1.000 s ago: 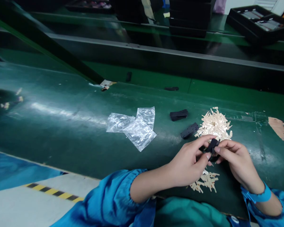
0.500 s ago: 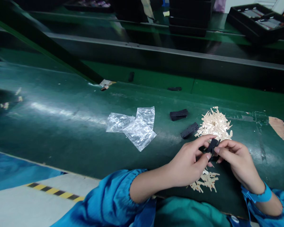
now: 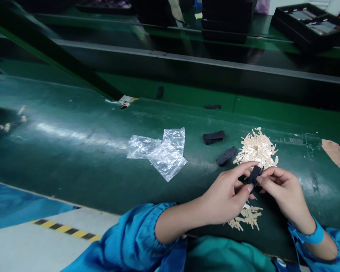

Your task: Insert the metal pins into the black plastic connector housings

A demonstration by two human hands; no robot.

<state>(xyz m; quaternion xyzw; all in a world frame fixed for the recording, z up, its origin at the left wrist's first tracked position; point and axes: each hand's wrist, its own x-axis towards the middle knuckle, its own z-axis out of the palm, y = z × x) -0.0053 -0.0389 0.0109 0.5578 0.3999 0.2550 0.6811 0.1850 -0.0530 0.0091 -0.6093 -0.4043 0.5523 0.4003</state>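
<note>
Head view, left hand [image 3: 226,194]: grip pinched round a small black piece [image 3: 254,175].
Right hand [image 3: 287,192]: grip narrow, fingertips at the piece's edge; cannot tell whether gripping.
Black piece: above green surface [image 3: 102,181], between larger pale pile [image 3: 256,147] and smaller pale pile [image 3: 251,218].
Black stacks [image 3: 214,137]: two, left of larger pile.

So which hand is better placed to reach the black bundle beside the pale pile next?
Probably the left hand: the black bundle lies just beyond it, while the right hand is farther off. Both are busy with the black part between them, so the left might need freeing first.
</note>
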